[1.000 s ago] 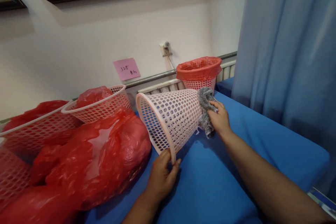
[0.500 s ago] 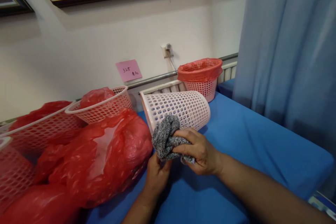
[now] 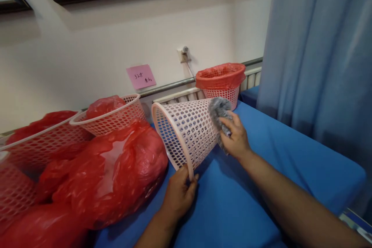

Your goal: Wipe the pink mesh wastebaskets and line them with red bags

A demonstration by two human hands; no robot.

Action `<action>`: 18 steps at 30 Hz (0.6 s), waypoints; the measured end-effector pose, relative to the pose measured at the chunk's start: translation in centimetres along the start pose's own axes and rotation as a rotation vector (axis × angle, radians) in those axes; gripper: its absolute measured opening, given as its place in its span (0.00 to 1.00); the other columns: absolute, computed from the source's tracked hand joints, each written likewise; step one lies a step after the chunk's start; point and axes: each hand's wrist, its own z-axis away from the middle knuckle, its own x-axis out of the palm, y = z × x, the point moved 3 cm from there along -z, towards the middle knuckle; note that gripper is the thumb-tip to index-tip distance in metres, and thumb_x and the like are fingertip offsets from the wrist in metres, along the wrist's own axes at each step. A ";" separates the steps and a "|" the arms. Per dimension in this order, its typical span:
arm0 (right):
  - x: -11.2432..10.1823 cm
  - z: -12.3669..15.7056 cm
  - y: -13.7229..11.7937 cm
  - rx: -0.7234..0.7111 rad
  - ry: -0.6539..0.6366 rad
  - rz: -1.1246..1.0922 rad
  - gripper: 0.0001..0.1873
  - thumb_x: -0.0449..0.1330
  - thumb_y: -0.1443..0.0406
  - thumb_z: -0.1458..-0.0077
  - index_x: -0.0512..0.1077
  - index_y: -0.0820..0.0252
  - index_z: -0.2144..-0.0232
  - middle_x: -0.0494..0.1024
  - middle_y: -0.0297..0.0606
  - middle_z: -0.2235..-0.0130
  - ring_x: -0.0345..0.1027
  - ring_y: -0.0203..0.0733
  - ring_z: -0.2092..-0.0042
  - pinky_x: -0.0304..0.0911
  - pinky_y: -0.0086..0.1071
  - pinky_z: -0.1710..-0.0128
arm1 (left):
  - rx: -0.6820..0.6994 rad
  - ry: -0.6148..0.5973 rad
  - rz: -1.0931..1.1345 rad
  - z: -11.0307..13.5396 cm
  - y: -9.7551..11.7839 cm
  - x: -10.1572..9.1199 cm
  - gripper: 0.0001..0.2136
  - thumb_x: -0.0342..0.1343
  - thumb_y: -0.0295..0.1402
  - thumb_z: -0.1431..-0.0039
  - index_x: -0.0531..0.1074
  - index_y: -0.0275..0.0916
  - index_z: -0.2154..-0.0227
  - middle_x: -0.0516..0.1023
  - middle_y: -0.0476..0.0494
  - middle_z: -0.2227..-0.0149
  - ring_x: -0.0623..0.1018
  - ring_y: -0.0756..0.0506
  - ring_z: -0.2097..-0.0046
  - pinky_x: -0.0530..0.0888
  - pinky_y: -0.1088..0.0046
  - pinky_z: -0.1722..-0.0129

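Observation:
A pale pink perforated plastic basket (image 3: pixel 186 131) lies tipped on its side on the blue table (image 3: pixel 261 186), its mouth facing left and toward me. My left hand (image 3: pixel 180 195) pinches the lower edge of the basket's rim, fingers closed on it. My right hand (image 3: pixel 235 137) is closed on a bunched grey cloth (image 3: pixel 218 109) and presses it against the basket's narrow bottom end on the right.
Crumpled red plastic bags (image 3: pixel 116 170) and more pink baskets (image 3: pixel 116 118) crowd the left side. An upright basket lined with a red bag (image 3: pixel 221 81) stands at the back by the wall. A blue curtain (image 3: pixel 319 54) hangs at the right. A pink note (image 3: pixel 141 76) sticks to the wall.
My right hand carried the grey cloth from the basket's near rim back up to its narrow far end. The basket's mouth tilted toward me again, and my left hand shows on the rim.

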 end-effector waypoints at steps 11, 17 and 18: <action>0.2 1.1 -2.6 -0.158 -0.073 -0.069 0.23 0.58 0.69 0.48 0.74 0.53 0.48 0.69 0.47 0.39 0.66 0.54 0.39 0.66 0.52 0.39 | 0.061 -0.115 -0.122 -0.4 -0.9 0.3 0.20 0.52 0.27 0.37 0.75 0.43 0.44 0.82 0.38 0.47 0.81 0.37 0.47 0.78 0.55 0.46; -0.7 -1.3 3.8 0.241 0.094 0.165 0.22 0.58 0.68 0.50 0.77 0.59 0.52 0.70 0.50 0.41 0.67 0.60 0.40 0.62 0.58 0.38 | 0.084 -0.141 -0.216 -0.4 -1.4 0.4 0.24 0.52 0.21 0.44 0.79 0.45 0.48 0.84 0.40 0.55 0.83 0.38 0.54 0.80 0.56 0.49; -0.7 -1.2 2.6 0.140 0.056 0.159 0.22 0.58 0.68 0.50 0.77 0.58 0.51 0.69 0.50 0.39 0.66 0.60 0.39 0.62 0.58 0.38 | 0.093 -0.150 -0.233 -0.5 -1.4 0.5 0.25 0.51 0.20 0.46 0.79 0.45 0.48 0.84 0.40 0.54 0.83 0.37 0.53 0.80 0.55 0.48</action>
